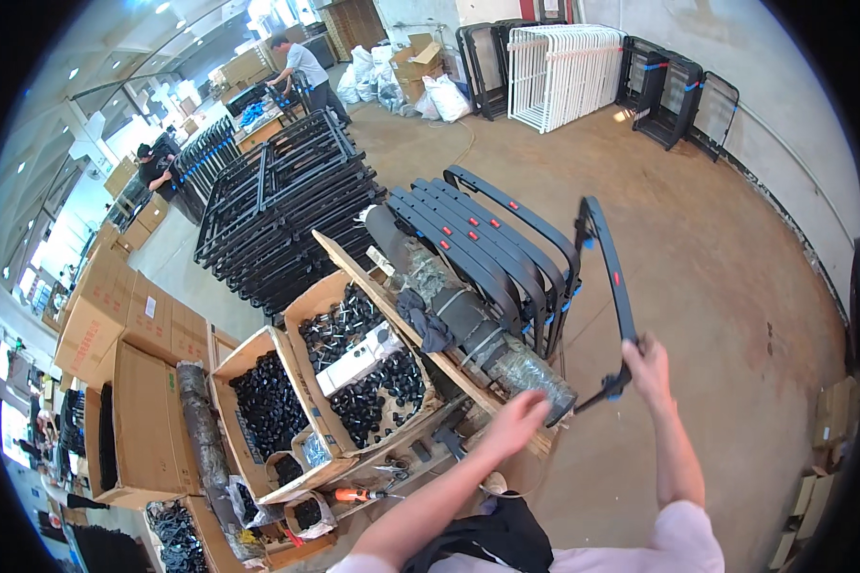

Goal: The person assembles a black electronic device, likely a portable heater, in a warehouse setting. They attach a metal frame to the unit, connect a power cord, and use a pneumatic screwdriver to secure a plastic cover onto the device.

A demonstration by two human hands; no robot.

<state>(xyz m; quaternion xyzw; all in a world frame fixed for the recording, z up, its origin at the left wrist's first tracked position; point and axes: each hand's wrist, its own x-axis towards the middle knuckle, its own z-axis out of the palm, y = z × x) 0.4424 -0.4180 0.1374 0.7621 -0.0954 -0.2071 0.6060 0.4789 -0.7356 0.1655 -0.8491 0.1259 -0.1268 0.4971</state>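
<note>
My right hand [645, 370] is closed round the near end of a black metal tube frame [610, 256], which stands tilted off the floor with a red sticker and blue clips. My left hand [516, 427] reaches over the near end of a padded roll [468, 320], its slightly blurred fingers stretched out and holding nothing. Whether they touch the roll's plastic wrap I cannot tell. Several similar black frames [483, 234] lean in a row against the far side of the roll. A dark cloth [424, 325] lies on the roll beside a wooden board [392, 310].
Left of the roll, cartons of black plastic parts [268, 401] stand on a bench, with an orange-handled tool [354, 495] nearby. Beyond lies a tall stack of black frames [277, 201]. White frames [564, 76] line the far wall. Two people [306, 72] work farther back. Flattened cartons [807, 506] lie at right.
</note>
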